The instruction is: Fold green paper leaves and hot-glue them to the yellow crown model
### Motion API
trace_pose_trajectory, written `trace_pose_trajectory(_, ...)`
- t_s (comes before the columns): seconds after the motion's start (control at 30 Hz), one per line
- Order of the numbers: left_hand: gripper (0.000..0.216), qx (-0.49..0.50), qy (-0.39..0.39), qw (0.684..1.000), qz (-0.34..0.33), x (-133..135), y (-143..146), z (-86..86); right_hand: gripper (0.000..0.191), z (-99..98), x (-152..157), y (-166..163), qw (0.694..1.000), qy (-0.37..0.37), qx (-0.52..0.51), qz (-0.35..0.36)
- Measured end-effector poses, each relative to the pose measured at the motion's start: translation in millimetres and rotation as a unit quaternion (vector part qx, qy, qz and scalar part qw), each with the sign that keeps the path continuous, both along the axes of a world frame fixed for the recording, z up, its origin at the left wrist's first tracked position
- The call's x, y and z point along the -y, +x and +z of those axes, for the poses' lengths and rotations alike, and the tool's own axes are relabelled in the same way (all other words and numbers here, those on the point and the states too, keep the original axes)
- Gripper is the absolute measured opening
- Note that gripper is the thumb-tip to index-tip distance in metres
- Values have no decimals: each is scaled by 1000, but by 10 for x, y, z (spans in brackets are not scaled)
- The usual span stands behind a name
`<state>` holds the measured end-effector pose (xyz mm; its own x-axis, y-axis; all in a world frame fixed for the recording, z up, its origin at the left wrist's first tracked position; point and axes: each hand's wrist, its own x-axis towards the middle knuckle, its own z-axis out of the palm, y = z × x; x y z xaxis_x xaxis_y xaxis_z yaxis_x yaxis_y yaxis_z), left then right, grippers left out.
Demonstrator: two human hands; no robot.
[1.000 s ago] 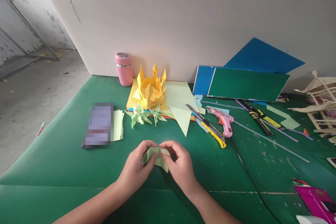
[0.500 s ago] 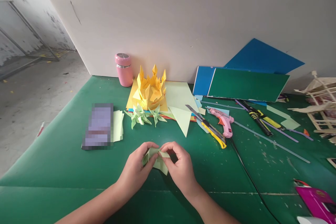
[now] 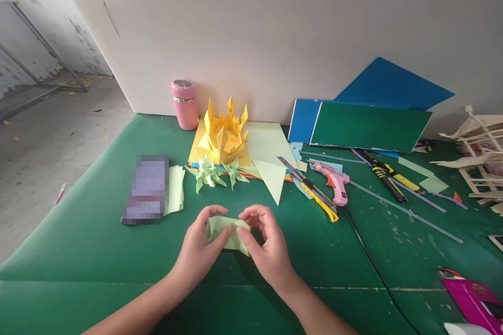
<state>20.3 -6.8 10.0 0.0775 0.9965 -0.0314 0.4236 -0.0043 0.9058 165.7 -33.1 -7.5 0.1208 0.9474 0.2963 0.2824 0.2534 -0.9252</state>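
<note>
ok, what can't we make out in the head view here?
Head view, the only one:
Folded green paper: its creases and underside are covered by the left hand and right hand gripping it.
Flat item left of the hands: pixel-blurred, unidentifiable.
Wooden model: cut off by the right edge.
Magenta object: cut off by the bottom-right corner, too blurred to identify.

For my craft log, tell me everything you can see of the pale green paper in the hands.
The pale green paper looks like thin craft paper, partly folded into a small flattish shape with creased flaps. It sits between both hands over the green table cover: the left hand grips its left side, the right hand pinches its right edge. Fingers hide part of it.
</note>
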Motion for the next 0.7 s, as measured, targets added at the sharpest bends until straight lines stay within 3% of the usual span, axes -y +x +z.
trace_pose_trajectory(0.13,25,54,-27,996,65,-35,-11,0,15,38,38,37,994,87,67,-3)
trace_pose_trajectory(0.27,27,61,-23,993,95,-27,-17,-7,19,54,58,53,978,116,174,2)
trace_pose_trajectory(0.4,27,67,-24,992,102,-11,-12,7,24,29,39,41,970,124,208,-32)
trace_pose_trajectory(0.57,30,77,-45,991,99,-6,8,21,5,22,38,18,965,129,224,-46)
trace_pose_trajectory(0.7,36,147,-101,981,71,-2,28,32,8,42,38,19,960,152,228,-51)
